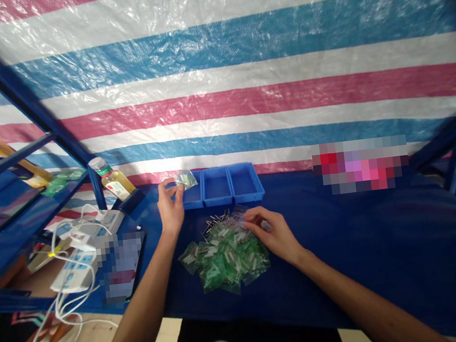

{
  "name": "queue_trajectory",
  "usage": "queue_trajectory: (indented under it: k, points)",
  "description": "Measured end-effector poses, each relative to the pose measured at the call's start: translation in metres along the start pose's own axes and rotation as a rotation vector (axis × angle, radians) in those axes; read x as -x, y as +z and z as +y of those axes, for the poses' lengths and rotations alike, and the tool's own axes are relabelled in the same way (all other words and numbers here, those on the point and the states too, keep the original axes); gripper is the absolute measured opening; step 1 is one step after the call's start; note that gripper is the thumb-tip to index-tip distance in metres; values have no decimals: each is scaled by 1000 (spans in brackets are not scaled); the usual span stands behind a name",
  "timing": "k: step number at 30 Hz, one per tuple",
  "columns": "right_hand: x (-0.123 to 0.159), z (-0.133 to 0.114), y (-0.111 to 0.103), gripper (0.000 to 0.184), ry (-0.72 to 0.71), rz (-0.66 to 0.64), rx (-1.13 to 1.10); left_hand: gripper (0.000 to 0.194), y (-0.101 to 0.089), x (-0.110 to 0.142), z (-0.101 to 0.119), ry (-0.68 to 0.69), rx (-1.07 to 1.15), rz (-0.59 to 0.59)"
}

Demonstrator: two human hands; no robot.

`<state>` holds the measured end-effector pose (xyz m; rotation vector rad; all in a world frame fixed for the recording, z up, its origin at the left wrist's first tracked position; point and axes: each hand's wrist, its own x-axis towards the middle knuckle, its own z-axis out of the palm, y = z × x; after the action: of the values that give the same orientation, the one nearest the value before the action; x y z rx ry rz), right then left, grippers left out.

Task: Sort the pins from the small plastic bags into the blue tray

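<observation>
Head view of two bare hands above a blue-covered bench [346, 267]. A heap of small clear bags [226, 262] with green and metal parts inside lies at center, loose metal pins [217, 222] along its far edge. The right hand [272, 236] sits half closed over the heap's far right corner, its fingertips [249, 219] at the bags; whether it grips anything cannot be told. The left hand [171, 209] is raised, thumb and fingers pinching one small bag [185, 180] just above the left compartment of a blue three-part tray [217, 200]. Left of the hands lies a white power strip [73, 274] with white cables [63, 316]; beyond it stands a bottle [112, 178]. A striped plastic tarp [214, 46] hangs behind.
</observation>
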<state>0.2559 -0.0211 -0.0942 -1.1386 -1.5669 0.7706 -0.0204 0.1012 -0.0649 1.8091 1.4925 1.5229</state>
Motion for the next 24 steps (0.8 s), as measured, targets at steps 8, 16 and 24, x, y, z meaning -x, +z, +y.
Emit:
queue_trajectory:
  k: [8,16,24]
  points:
    - [-2,-5,-4,17,-13,13,22,48,-12,1,-3,212,-349,32]
    - [-4,-4,-8,13,-70,-8,112,24,0,31,35,561,-206,-667]
    - [-6,-3,-7,16,-252,-127,471,23,10,41,49,582,-264,-866]
